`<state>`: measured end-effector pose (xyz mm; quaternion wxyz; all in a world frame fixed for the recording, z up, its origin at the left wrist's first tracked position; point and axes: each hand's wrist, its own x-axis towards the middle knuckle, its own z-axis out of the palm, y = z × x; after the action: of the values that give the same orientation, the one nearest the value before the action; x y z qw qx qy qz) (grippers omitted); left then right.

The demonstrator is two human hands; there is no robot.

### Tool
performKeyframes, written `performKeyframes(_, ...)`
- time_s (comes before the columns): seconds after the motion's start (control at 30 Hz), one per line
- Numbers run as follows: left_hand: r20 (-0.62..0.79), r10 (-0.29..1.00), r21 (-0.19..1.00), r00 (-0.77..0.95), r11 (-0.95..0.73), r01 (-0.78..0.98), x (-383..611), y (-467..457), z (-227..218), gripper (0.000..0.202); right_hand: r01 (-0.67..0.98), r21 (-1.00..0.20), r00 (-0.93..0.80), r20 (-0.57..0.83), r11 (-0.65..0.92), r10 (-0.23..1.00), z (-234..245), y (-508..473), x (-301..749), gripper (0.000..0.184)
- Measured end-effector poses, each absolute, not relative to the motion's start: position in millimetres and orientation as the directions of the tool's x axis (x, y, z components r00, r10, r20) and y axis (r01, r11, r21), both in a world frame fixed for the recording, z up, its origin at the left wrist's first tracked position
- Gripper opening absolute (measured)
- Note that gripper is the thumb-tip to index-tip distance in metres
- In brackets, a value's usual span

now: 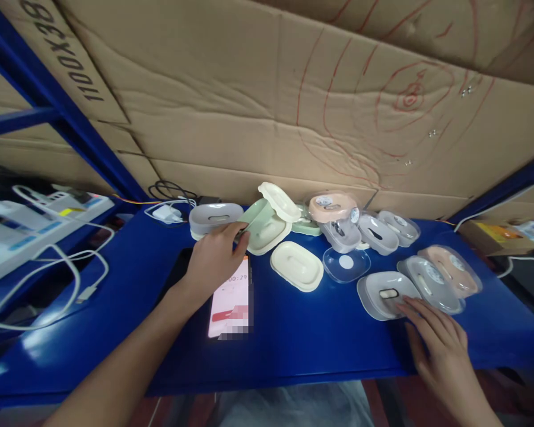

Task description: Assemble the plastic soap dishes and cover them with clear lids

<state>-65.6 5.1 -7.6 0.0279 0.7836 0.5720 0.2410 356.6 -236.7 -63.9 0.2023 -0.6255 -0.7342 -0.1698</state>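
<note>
My left hand (pixel 220 249) is closed at the left edge of a green soap dish (pixel 258 214), thumb and fingers curled at its rim; the fingertips are partly hidden. Beside it sits a grey soap dish (pixel 216 214). A cream lid-like piece (pixel 279 201) leans on the green dish, and another cream piece (pixel 296 265) lies flat in front. My right hand (pixel 440 338) has its fingers stretched out and thumb apart, fingertips at the right rim of a grey dish (pixel 385 292) with a pale oval piece in its middle.
Several grey and peach dishes with clear covers, among them a peach one (pixel 333 206), cluster at the back right. A clear cover (pixel 347 264) lies on the blue table (pixel 302 338). A phone (pixel 229 296) lies below my left hand. Power strips (pixel 48 225) and white cables occupy the left.
</note>
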Motion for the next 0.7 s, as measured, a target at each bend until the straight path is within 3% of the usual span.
performKeyframes(0.1,0.396,0.89,0.336,0.226,-0.369,0.867,-68.3,5.3,-8.4,0.04,0.944,-0.096,-0.235,0.476,0.315,0.848,-54.1,-215.2,306.8,0.042)
performKeyframes(0.27,0.487,0.854,0.365,0.185,-0.392,0.844,-73.8,6.7,-8.1,0.039,0.867,-0.107,-0.427,0.347,0.487,0.835,-45.5,-165.2,212.6,0.054)
performKeyframes(0.53,0.508,0.852,0.432,0.131,-0.383,0.817,-87.8,2.4,7.9,0.035,0.874,-0.21,-0.335,0.388,0.437,0.858,-56.3,-175.2,215.7,0.041)
performKeyframes(0.7,0.528,0.832,0.456,0.17,-0.447,0.77,-93.1,-18.9,3.7,0.033,0.855,-0.219,-0.37,0.379,0.47,0.848,-56.8,-203.3,237.8,0.045)
